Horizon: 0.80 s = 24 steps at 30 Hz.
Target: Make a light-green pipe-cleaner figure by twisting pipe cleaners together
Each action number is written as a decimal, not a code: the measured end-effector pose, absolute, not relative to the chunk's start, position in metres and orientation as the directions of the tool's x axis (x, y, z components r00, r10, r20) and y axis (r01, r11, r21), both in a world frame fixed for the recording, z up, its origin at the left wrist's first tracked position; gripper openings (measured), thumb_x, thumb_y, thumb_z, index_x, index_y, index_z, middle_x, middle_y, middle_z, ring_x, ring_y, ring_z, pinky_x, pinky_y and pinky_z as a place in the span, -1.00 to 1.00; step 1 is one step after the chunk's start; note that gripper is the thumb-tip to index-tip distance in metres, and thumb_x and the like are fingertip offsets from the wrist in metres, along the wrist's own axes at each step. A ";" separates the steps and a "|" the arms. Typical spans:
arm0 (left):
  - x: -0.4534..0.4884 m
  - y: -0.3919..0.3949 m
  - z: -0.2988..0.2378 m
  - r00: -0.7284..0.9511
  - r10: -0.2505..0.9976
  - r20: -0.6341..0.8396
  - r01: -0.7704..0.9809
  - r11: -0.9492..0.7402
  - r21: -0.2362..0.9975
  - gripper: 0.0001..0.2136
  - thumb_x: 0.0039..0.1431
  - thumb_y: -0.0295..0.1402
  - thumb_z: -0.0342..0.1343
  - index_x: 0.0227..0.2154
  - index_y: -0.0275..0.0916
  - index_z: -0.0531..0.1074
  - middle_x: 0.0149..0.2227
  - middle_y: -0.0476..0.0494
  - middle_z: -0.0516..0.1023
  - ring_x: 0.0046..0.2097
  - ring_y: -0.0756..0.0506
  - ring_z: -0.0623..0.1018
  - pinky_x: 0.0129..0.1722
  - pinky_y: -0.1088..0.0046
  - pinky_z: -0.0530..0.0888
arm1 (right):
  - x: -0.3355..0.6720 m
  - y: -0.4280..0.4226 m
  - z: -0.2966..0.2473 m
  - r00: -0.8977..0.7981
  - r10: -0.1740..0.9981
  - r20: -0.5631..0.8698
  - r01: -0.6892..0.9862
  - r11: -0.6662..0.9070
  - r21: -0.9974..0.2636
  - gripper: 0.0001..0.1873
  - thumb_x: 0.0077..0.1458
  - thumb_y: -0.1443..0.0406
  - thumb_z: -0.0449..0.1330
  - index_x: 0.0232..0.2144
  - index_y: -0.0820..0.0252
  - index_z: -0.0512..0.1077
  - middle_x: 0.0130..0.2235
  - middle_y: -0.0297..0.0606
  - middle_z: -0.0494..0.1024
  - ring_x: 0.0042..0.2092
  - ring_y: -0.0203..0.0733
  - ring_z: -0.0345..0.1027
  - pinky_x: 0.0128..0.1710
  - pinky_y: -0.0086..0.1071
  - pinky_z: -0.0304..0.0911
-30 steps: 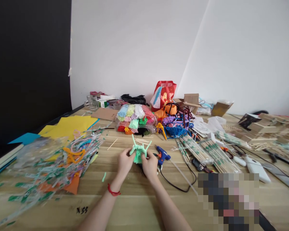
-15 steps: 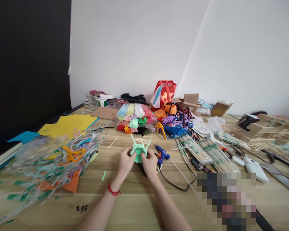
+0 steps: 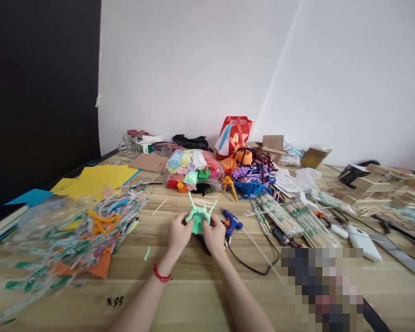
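Note:
Between my hands is a mint-green craft piece (image 3: pixel 201 221) that looks made of fuzzy pipe cleaners, with loose strands sticking up at its top. My left hand (image 3: pixel 180 234) is closed on its left side, thumb toward the middle. On its right side my right hand (image 3: pixel 214 236) grips it in the same way. The lower part of the piece is partly hidden by my fingers. Just right of my right hand lies a blue glue gun (image 3: pixel 232 221), apart from it. Behind the piece are a few thin wooden sticks (image 3: pixel 203 203).
A bag of coloured pipe cleaners (image 3: pixel 193 168) sits behind my hands, beside a tangle of coloured pieces (image 3: pixel 251 177). Plastic wrappers (image 3: pixel 72 240) spread at left near yellow sheets (image 3: pixel 97 180). Bundled wooden sticks (image 3: pixel 309 221) lie right; the glue gun's black cord (image 3: pixel 252 269) loops nearby.
The whole view has shifted slightly, so things sit a little further left. Both hands keep their grip on the green piece, with hardly any visible movement.

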State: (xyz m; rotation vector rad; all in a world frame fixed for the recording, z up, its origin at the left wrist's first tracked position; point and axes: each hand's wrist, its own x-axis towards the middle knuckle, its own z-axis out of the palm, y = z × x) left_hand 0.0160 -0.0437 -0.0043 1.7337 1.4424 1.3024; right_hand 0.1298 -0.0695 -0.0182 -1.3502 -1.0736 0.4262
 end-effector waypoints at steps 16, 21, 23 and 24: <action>0.013 -0.045 0.002 0.086 0.939 0.332 0.361 -0.340 0.868 -0.78 0.03 -0.28 0.00 -0.41 -0.26 0.49 -0.51 -0.06 0.54 -0.47 -0.04 0.45 -0.48 0.54 0.32 | 0.134 -0.068 -0.011 0.474 0.848 0.237 0.090 0.221 -0.971 -0.74 -0.12 0.25 0.12 -0.39 0.32 0.49 -0.43 -0.20 0.54 -0.42 -0.17 0.36 -0.44 -0.40 0.26; 0.012 -0.042 0.000 0.111 0.936 0.334 0.588 -0.333 0.737 -0.82 0.01 -0.33 -0.03 -0.58 -0.24 0.41 -0.64 0.00 0.42 -0.57 0.01 0.34 -0.55 0.56 0.18 | 0.134 -0.068 -0.015 0.488 0.798 0.355 0.289 0.236 -0.928 -0.74 -0.10 0.26 0.10 -0.39 0.29 0.52 -0.41 -0.21 0.56 -0.38 -0.16 0.37 -0.36 -0.38 0.25; 0.013 -0.042 0.000 0.120 0.935 0.332 0.600 -0.335 0.727 -0.84 0.01 -0.34 -0.03 -0.57 -0.24 0.39 -0.63 0.00 0.42 -0.57 0.01 0.33 -0.55 0.56 0.17 | 0.134 -0.067 -0.018 0.492 0.791 0.364 0.350 0.203 -0.914 -0.75 -0.10 0.27 0.10 -0.41 0.29 0.51 -0.45 -0.25 0.54 -0.41 -0.19 0.34 -0.37 -0.40 0.23; 0.013 -0.042 0.000 0.119 0.936 0.332 0.606 -0.334 0.722 -0.85 0.01 -0.35 -0.03 -0.56 -0.24 0.39 -0.63 -0.01 0.42 -0.57 0.02 0.33 -0.55 0.56 0.16 | 0.134 -0.067 -0.019 0.495 0.789 0.364 0.367 0.190 -0.911 -0.75 -0.10 0.27 0.10 -0.42 0.29 0.51 -0.46 -0.26 0.53 -0.42 -0.20 0.32 -0.38 -0.41 0.22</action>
